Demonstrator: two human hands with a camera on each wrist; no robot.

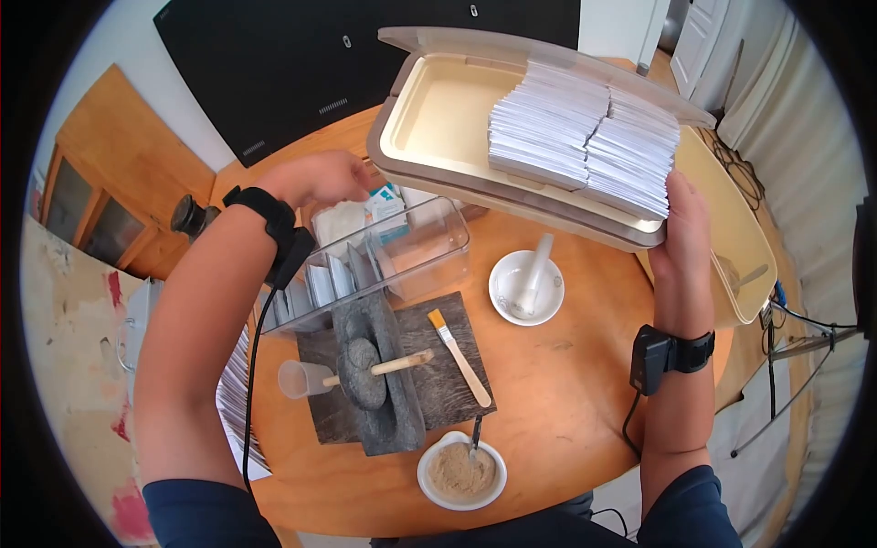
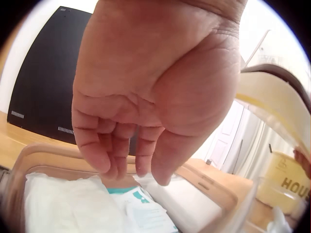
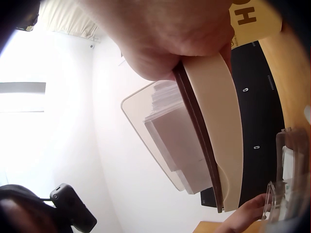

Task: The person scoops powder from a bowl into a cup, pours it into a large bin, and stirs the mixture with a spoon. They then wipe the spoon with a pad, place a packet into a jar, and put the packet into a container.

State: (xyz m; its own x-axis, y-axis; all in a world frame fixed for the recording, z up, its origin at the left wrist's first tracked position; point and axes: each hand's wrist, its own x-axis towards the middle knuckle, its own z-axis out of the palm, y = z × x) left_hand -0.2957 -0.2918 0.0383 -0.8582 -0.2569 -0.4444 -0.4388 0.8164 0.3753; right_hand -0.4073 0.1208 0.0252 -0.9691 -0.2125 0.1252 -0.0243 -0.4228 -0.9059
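Note:
My right hand [image 1: 687, 219] [image 3: 170, 29] grips the right end of a beige box [image 1: 429, 114] [image 3: 214, 107], held up and tilted, with its clear lid raised. Stacks of white paper slips [image 1: 566, 128] stand in its right part. My left hand [image 1: 329, 178] [image 2: 150, 77] hangs with loosely bent fingers over a clear bin [image 1: 429, 260], holding nothing. Below its fingertips in the left wrist view lie a soft white packet [image 2: 68, 204], a white and teal packet [image 2: 146, 211] and another white pack [image 2: 187, 204].
A dark board carries a stone grinder [image 1: 365, 374] and a brush [image 1: 461, 361]. Around it are a plastic cup [image 1: 301, 379], a bowl of tan powder [image 1: 461, 470] and a white mortar with pestle [image 1: 539, 283]. A yellow bin [image 1: 754, 247] stands at the right, a black screen [image 1: 274, 73] behind.

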